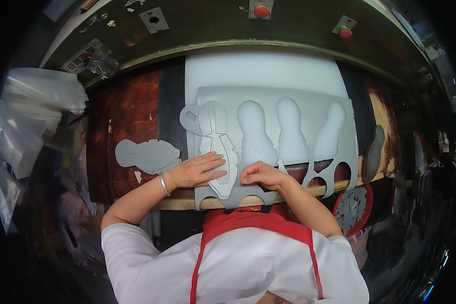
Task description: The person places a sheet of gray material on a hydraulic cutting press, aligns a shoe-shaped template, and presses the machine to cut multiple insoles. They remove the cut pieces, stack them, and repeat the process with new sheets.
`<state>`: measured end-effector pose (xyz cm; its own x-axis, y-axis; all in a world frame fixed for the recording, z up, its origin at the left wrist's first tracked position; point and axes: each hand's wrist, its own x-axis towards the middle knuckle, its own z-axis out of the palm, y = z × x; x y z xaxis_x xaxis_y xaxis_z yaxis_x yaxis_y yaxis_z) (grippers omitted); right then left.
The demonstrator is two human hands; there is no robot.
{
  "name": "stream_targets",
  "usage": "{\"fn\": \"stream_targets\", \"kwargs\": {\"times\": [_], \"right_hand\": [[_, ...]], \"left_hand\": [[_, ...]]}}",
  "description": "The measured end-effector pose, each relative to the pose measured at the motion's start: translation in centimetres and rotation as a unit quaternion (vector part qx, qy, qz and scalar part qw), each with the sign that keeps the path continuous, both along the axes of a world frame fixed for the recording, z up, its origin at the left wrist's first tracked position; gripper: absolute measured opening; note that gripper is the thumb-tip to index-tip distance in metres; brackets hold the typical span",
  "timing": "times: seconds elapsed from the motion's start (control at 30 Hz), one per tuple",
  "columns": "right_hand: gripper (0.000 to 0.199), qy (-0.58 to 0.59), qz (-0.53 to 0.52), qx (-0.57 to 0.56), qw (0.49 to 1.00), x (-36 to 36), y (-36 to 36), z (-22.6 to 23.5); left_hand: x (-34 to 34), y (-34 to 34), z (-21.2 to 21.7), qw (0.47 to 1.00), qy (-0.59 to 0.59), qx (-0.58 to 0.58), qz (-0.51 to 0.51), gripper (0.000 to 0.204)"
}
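A grey sheet (223, 96) lies across the work surface, with several sole-shaped holes cut through it and scalloped cut-outs along its near edge. At its left side rests a pale sole-shaped cutting die (219, 133) with raised outlines and a loop at its upper left. My left hand (195, 171) lies flat over the lower part of this die, fingers stretched out. Just right of the die is my right hand (261, 175), its fingers curled together low over the sheet. Whatever its fingertips may hold is hidden. Left of the sheet sit stacked grey sole pieces (149, 154).
A white board (263, 68) lies under the sheet. Beyond it runs the green machine beam (202, 25) with red buttons (261, 11). At right are a dark sole-shaped piece (374, 154) and a red tub (369, 209) of grey scraps. Clear plastic bags (40, 101) hang at left.
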<state>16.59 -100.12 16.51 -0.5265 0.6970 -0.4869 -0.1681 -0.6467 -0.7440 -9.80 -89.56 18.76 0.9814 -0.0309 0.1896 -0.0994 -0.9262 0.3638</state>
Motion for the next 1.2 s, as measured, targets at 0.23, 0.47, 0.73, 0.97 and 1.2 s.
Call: {"fn": "stream_targets", "kwargs": {"times": [0.23, 0.47, 0.73, 0.97, 1.2], "right_hand": [[0.012, 0.217, -0.085, 0.025, 0.972, -1.3, -0.6, -0.7], [0.004, -0.207, -0.065, 0.079, 0.973, -0.8, -1.2, 4.5], [0.012, -0.267, -0.222, 0.286, 0.893, 0.1, 1.9, 10.0], [0.034, -0.218, -0.179, 0.371, 0.885, -5.8, 4.0, 12.5], [0.045, 0.436, -0.13, 0.126, 0.882, -8.0, 7.1, 13.8]], "left_hand": [[1.2, 0.3, -0.5, 0.988, -0.119, -0.03, 0.09, 0.056], [2.7, 6.2, 9.1, 0.685, -0.485, -0.244, 0.485, 0.031], [4.0, 8.2, 21.9, 0.674, -0.626, -0.246, 0.304, 0.021], [4.2, 7.3, 28.9, 0.693, -0.651, -0.275, 0.142, 0.038], [9.6, 3.7, 27.5, 0.635, -0.682, -0.287, 0.222, 0.019]]}}
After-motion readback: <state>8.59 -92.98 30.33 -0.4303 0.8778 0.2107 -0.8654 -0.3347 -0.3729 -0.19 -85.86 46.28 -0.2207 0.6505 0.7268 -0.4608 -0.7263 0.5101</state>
